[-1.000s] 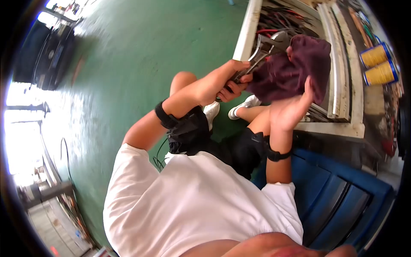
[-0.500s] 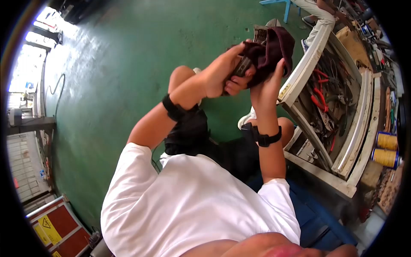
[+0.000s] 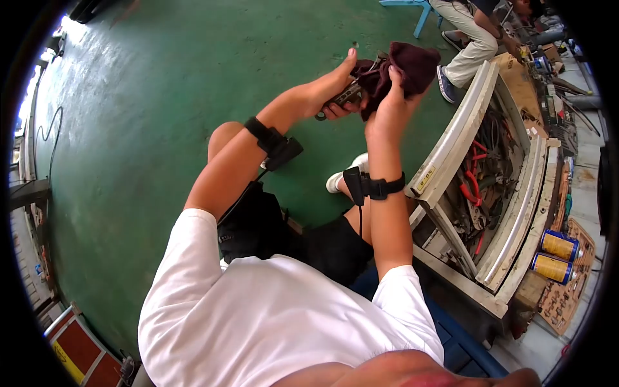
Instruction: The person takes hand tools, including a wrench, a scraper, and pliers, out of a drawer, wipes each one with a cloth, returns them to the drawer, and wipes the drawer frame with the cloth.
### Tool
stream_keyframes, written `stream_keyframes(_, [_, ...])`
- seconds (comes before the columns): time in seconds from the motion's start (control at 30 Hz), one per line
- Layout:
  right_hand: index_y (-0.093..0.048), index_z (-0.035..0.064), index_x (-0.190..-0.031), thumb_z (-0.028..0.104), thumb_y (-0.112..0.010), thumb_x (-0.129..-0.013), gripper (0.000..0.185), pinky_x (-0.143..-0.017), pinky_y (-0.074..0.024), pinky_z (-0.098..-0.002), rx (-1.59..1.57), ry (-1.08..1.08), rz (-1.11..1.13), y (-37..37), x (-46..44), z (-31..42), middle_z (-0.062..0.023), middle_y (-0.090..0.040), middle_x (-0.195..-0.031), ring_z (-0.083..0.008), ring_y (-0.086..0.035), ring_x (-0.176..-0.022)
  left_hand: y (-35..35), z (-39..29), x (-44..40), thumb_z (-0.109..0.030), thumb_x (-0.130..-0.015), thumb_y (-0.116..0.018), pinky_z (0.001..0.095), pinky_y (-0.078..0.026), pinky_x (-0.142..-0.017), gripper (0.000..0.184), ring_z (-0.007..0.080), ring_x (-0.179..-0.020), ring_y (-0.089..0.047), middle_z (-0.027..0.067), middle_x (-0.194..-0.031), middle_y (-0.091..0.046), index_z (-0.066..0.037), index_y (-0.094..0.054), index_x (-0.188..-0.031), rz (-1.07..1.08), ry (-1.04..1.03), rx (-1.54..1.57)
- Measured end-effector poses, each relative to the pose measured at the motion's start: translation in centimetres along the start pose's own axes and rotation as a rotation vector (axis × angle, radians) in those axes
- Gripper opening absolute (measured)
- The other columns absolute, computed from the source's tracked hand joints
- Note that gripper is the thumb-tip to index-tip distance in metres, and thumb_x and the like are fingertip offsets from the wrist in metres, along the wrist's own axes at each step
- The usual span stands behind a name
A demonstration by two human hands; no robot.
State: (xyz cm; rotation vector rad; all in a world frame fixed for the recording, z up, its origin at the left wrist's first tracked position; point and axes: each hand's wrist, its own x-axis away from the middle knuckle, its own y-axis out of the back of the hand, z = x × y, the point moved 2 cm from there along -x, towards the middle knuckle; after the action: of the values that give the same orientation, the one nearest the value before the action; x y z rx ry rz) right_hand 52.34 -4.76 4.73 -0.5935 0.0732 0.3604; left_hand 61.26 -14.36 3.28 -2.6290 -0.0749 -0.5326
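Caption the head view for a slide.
Left hand gripping a metal tool, right hand holding a maroon cloth against it, near an open-topped container of tools.

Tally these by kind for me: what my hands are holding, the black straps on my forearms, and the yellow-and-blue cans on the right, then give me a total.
Metal tool in left hand: 1
Maroon cloth in right hand: 1
Black forearm straps: 2
Yellow-and-blue cans: 2
Total: 6

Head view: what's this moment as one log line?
left hand: grips metal tool; right hand: holds dark cloth against it; open drawer: red-handled pliers inside
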Motion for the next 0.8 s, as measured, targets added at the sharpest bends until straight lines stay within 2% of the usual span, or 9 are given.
stream_keyframes(0.27, [-0.06,-0.0013,-0.121,0.02,-0.066,-0.091,0.037,-0.085,-0.0481,-0.031,0.067,-0.142,0.093,0.5,-3.6,-4.4,-0.0058,-0.064,-0.113,-0.0149,-0.06,-0.097,3.7,1.5,-2.2,-0.085,-0.086,-0.006,0.0221,-0.025,-0.04,0.102,0.0067,-0.043,-0.03,-0.0025,-0.057,-0.044,-0.001,-0.064,-0.082,-0.293,-0.242,-0.345])
stream_keyframes(0.33, [-0.065,-0.0016,-0.114,0.024,-0.07,-0.089,0.037,-0.082,-0.0478,-0.0295,0.373,-0.043,0.351,-0.2,-3.7,-4.2,-0.0035,-0.066,-0.105,-0.0138,-0.061,-0.092,4.5,2.5,-1.8,-0.086,-0.084,-0.003,0.0236,-0.034,-0.045,0.111,0.0093,-0.049,-0.041,0.0009,-0.06,-0.053,0.001,-0.07,-0.087,-0.023,-0.103,-0.012])
stream_keyframes(0.37, [-0.067,-0.0011,-0.109,0.026,-0.073,-0.087,0.036,-0.081,-0.0475,-0.0281,0.413,-0.071,0.38,-0.3,-3.7,-4.3,-0.0022,-0.068,-0.1,-0.0128,-0.061,-0.089,4.5,3.0,-1.9,-0.086,-0.084,-0.003,0.0236,-0.034,-0.045,0.111,0.0093,-0.049,-0.041,0.0009,-0.06,-0.053,0.001,-0.07,-0.087,-0.025,-0.088,0.004])
stream_keyframes(0.43, [-0.067,-0.0009,-0.109,0.025,-0.073,-0.086,0.035,-0.08,-0.0474,-0.0277,0.359,-0.173,0.358,0.2,-3.8,-5.3,-0.0025,-0.068,-0.1,-0.0125,-0.061,-0.089,3.6,2.5,-1.6,-0.089,-0.081,-0.001,0.0325,-0.051,-0.068,0.119,0.0184,-0.067,-0.059,0.0112,-0.079,-0.066,0.007,-0.069,-0.105,0.029,-0.053,0.132])
stream_keyframes(0.47, [-0.067,-0.0006,-0.109,0.024,-0.074,-0.086,0.034,-0.079,-0.0474,-0.0273,0.296,-0.243,0.347,0.1,-4.3,-5.8,-0.0029,-0.068,-0.1,-0.0123,-0.06,-0.089,4.0,2.3,-1.7,-0.089,-0.081,-0.001,0.0325,-0.051,-0.068,0.119,0.0184,-0.067,-0.059,0.0112,-0.079,-0.066,0.007,-0.069,-0.105,0.02,-0.048,0.126])
stream_keyframes(0.53, [-0.066,0.0,-0.112,0.023,-0.073,-0.086,0.036,-0.08,-0.049,-0.0281,0.34,-0.235,0.276,1.0,-4.3,-5.8,-0.0043,-0.067,-0.105,-0.0135,-0.061,-0.091,3.9,2.1,-1.3,-0.091,-0.078,-0.003,0.0429,-0.044,-0.101,0.125,0.0297,-0.101,-0.064,0.0233,-0.109,-0.067,0.01,-0.06,-0.123,0.033,-0.116,0.086])
stream_keyframes(0.57, [-0.064,0.0005,-0.115,0.022,-0.072,-0.086,0.037,-0.082,-0.0502,-0.0298,0.171,-0.264,0.212,1.4,-4.2,-5.6,-0.0054,-0.066,-0.108,-0.0149,-0.062,-0.093,4.5,1.7,-0.7,-0.09,-0.079,-0.005,0.0464,-0.027,-0.116,0.125,0.036,-0.129,-0.05,0.0297,-0.133,-0.054,0.013,-0.048,-0.135,-0.007,-0.118,0.169])
stream_keyframes(0.73, [-0.061,0.0081,-0.121,0.037,-0.055,-0.095,0.039,-0.094,-0.0518,-0.0417,-0.371,-0.465,0.136,3.0,-4.7,-6.0,-0.0095,-0.066,-0.116,-0.0255,-0.065,-0.102,5.8,-0.7,3.1,-0.079,-0.09,-0.011,0.0472,-0.021,-0.119,0.104,0.0415,-0.14,-0.034,0.0311,-0.148,-0.037,0.004,-0.032,-0.149,-0.008,-0.441,0.597])
stream_keyframes(0.8, [-0.061,0.0089,-0.121,0.037,-0.05,-0.098,0.037,-0.096,-0.0514,-0.0447,-0.493,-0.54,0.171,4.7,-5.6,-7.0,-0.0108,-0.067,-0.116,-0.0273,-0.065,-0.105,5.4,-1.6,3.9,-0.073,-0.095,-0.016,0.0482,-0.019,-0.119,0.093,0.0423,-0.141,-0.031,0.0308,-0.149,-0.035,-0.001,-0.031,-0.15,0.224,-0.707,0.995])
